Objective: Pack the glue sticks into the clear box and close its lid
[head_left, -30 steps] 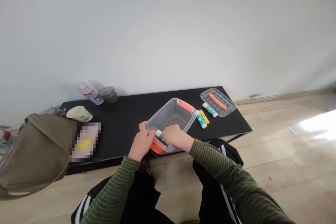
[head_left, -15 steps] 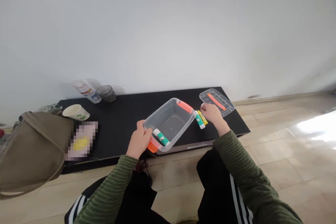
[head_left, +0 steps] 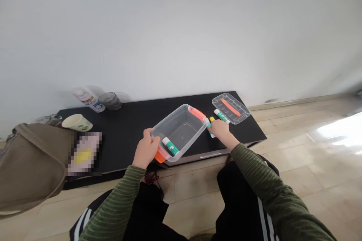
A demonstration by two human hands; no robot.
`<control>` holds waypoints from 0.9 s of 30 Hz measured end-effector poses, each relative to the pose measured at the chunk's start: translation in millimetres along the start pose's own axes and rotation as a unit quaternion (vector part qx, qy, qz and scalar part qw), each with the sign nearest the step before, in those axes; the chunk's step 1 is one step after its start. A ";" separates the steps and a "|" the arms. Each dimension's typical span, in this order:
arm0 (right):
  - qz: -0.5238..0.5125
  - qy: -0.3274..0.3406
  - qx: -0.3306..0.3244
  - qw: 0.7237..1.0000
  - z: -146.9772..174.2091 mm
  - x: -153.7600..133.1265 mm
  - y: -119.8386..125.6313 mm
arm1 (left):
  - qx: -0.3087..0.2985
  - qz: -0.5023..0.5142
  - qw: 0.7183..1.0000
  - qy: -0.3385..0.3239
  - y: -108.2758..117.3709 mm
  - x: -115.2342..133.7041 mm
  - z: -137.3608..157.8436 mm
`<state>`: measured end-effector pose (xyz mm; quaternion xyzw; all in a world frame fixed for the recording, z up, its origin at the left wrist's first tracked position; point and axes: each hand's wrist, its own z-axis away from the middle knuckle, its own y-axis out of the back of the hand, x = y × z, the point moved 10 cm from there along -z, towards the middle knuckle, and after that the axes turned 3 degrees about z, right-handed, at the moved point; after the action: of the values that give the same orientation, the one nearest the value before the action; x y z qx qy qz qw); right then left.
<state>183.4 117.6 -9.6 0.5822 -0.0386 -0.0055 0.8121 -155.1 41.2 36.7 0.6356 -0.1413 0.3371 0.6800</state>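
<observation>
The clear plastic box (head_left: 169,123) sits open on the black table (head_left: 130,128), set at a slant near its front edge, an orange clip at each end. The left hand (head_left: 145,150) grasps its near-left end, thumb over the rim. Inside, against that end, lies a green-and-white glue stick (head_left: 171,146).

Just beyond the box's right end, the right hand (head_left: 220,130) has its fingers curled over a yellow stick (head_left: 212,119) and touches it; whether it is gripped, I cannot tell. A second green glue stick (head_left: 212,134) lies alongside, partly hidden by the fingers. A third glue stick (head_left: 221,116) lies beside the clear lid (head_left: 231,108) with its orange handle.
</observation>
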 end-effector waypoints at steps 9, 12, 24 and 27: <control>-0.062 0.002 0.034 0.997 4.6 5.1 18.8 | -0.001 -0.004 1.000 -0.004 0.3 0.6 1.5; -0.152 -0.032 0.128 0.980 11.3 34.4 50.6 | -0.007 -0.005 1.000 0.001 -0.8 2.3 2.9; -0.212 0.236 0.188 0.929 86.5 -110.0 91.7 | -0.009 -0.032 0.999 -0.009 -7.1 11.9 0.4; -0.113 0.217 0.116 0.963 73.6 -136.4 74.9 | -0.013 -0.039 0.999 -0.006 -8.5 13.7 2.1</control>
<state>39.7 79.5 77.1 0.6599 0.2043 0.0335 0.7223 -139.1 43.3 39.0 0.6338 -0.1248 0.3051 0.6997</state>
